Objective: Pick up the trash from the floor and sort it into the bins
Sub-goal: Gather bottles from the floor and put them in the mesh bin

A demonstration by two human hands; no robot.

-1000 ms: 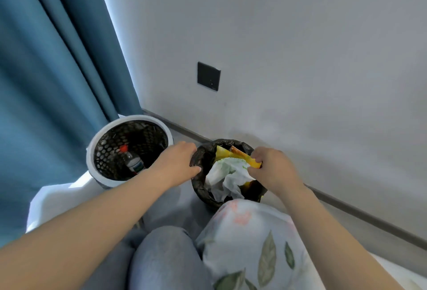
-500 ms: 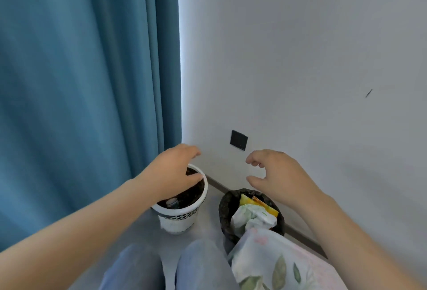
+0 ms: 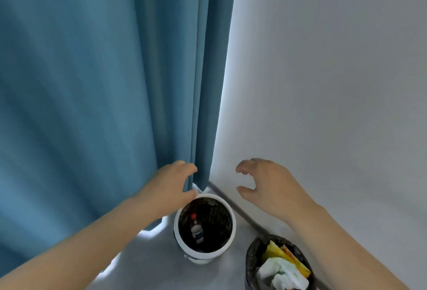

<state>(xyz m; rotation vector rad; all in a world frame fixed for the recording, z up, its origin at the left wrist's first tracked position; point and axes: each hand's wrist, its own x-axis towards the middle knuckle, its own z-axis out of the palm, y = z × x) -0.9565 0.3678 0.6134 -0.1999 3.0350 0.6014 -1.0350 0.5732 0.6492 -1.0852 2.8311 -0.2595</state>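
Note:
A white round bin [image 3: 227,247] stands on the floor in the corner; inside it lies a plastic bottle [image 3: 196,230] with a red cap. To its right a black bin [image 3: 251,252] holds a yellow wrapper [image 3: 276,251] and crumpled white paper [image 3: 280,272]. My left hand [image 3: 172,182] hovers above and left of the white bin, fingers curled apart, holding nothing. Above the gap between the two bins, my right hand [image 3: 265,182] is raised with spread fingers and is empty too.
A blue curtain [image 3: 104,81] hangs at the left down to the floor behind the white bin. A pale wall [image 3: 335,81] with a dark baseboard [image 3: 242,211] runs along the right. Grey floor [image 3: 150,264] lies in front of the bins.
My right hand has let go of the yellow wrapper in the black bin. Both hands have lifted away from the bins, and my view has risen and swung toward the curtain.

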